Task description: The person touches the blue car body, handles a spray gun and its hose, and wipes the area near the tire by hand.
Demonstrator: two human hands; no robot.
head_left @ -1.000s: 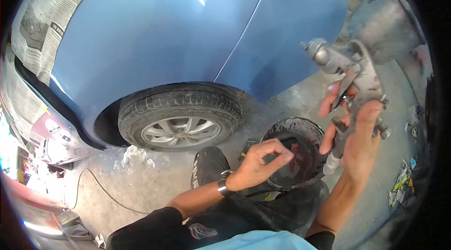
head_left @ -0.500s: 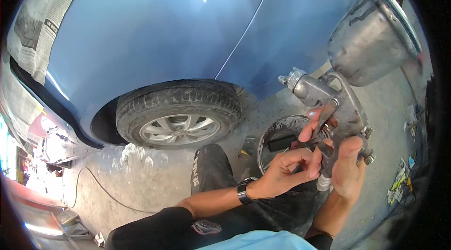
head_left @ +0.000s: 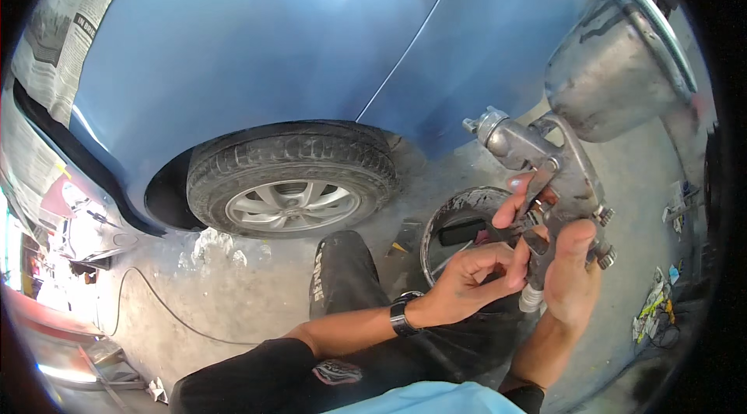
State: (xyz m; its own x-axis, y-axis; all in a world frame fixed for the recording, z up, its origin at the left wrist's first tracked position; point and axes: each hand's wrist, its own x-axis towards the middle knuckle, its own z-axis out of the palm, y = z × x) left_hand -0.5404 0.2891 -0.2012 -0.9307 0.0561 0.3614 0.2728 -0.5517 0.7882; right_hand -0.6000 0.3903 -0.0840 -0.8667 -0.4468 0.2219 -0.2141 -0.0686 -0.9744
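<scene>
A metal paint spray gun (head_left: 574,177) with a large grey cup (head_left: 611,75) on top is held up at the right. My right hand (head_left: 572,278) is closed round its handle, fingers at the trigger and thumb along the back. The nozzle faces left toward the blue car panel (head_left: 296,48), apart from it. Below the trigger, my left hand (head_left: 471,274), with a black watch on its wrist, is closed in a pinch against the gun's handle. What lies between its fingertips is mostly hidden.
A paint-stained bucket (head_left: 430,239) with a dark item inside stands below the gun. The car's wheel (head_left: 292,200) is left of it. Newspaper (head_left: 70,40) covers the car's far left. A thin hose (head_left: 159,301) lies on the concrete floor, with crumpled scraps (head_left: 654,305) at the right.
The view has shifted slightly, so the wheel and bucket sit a little differently in it. Both hands keep nearly the same hold on the spray gun.
</scene>
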